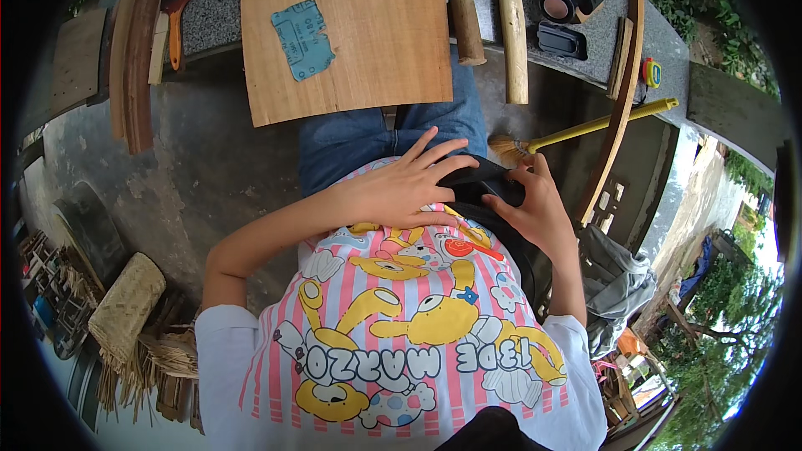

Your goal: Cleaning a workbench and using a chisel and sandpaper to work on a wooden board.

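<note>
My left hand (405, 188) lies across my waist over the striped, cartoon-print shirt (418, 292), its fingers spread. The fingertips reach the near edge of a black fabric pouch (478, 185) at my right hip. On the pouch's other side, my right hand (539, 209) is closed with thumb and fingers on the black fabric. A black strap seems to run from it down my right side. What is inside the pouch is hidden. Beyond my hands, a wide wooden board (376, 42) with a torn teal sandpaper piece (302, 40) on it juts out over my jeans (334, 146).
On the grey speckled table (219, 12) are a paintbrush (176, 17), curved wood strips (138, 42), a wooden-handled chisel (466, 27), a round stick (511, 29), a black case (561, 40) and a tape measure (652, 73). A yellow-handled broom (597, 128) leans at right. A woven basket (125, 305) stands lower left.
</note>
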The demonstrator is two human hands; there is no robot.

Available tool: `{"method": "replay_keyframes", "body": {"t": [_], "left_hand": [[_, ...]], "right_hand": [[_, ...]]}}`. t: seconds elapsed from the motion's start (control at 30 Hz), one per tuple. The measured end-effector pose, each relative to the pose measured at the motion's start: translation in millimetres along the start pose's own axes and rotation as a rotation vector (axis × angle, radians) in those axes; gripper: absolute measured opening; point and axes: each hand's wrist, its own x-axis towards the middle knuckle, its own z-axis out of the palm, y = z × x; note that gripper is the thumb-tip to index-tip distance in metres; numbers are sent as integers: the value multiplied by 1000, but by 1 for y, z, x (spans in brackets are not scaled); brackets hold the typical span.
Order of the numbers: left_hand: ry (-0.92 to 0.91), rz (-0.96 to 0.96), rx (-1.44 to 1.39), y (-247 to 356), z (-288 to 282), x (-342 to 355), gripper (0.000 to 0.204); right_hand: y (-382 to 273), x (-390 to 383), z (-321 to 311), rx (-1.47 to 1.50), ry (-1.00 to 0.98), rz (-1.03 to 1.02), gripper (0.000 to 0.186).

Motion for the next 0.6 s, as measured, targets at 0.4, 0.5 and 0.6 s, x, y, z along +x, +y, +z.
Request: {"method": "replay_keyframes", "body": {"t": [0.4,0.5,0.6], "left_hand": [[131,-69,69,8,1,-4,41],[173,-120,47,5,-6,-6,36],[330,-149,-132,-1,-18,-12,33]], "right_hand": [[-1,0,22,-214,130,-101,41],[3,6,41,-418,104,-93,36],[8,14,28,-343,-28,-125,35]]}}
